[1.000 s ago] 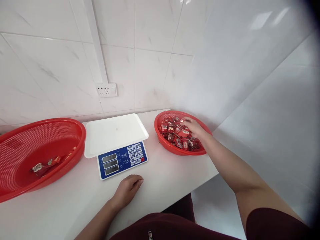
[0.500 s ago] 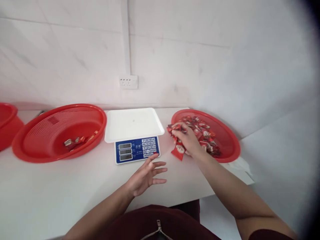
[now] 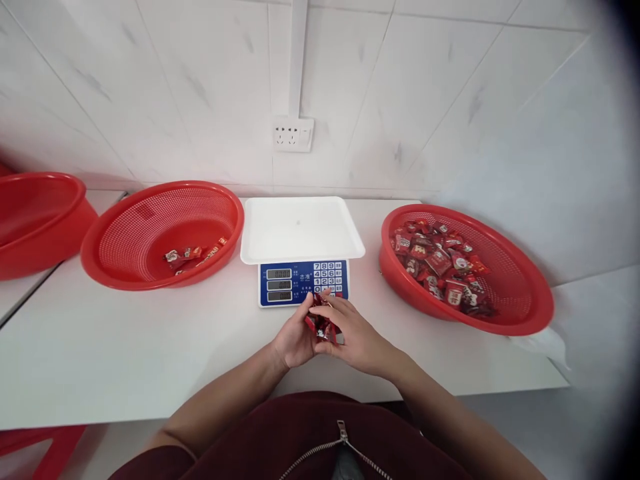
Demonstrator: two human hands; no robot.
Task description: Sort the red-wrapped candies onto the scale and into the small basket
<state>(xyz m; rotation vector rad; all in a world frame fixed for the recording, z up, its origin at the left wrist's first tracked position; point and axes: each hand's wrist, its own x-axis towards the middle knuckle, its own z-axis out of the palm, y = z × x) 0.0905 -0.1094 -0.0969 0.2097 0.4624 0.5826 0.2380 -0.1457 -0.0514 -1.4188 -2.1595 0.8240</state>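
Several red-wrapped candies (image 3: 324,325) are cupped between my two hands, just in front of the scale. My left hand (image 3: 294,339) curls around them from the left, and my right hand (image 3: 357,337) closes over them from the right. Behind the hands stands a blue-and-white digital scale (image 3: 280,287) with a bare white weighing tray (image 3: 300,230); part of its keypad is covered by my fingers. On the right, a red basket (image 3: 520,313) holds a heap of wrapped candies (image 3: 440,260). The red basket on the left (image 3: 120,247) has a few candies (image 3: 193,257) at its bottom.
Another red basket (image 3: 45,227) stands at the far left. A tiled wall with a power socket (image 3: 293,135) rises behind the white table (image 3: 150,353). Part of a red stool (image 3: 55,447) shows below the table, and a white plastic bag (image 3: 545,345) lies under the right basket.
My right hand has moved left from beside the right basket, bringing the candies to my left hand. The left hand has gone from open to cupped around them. The view has shifted.
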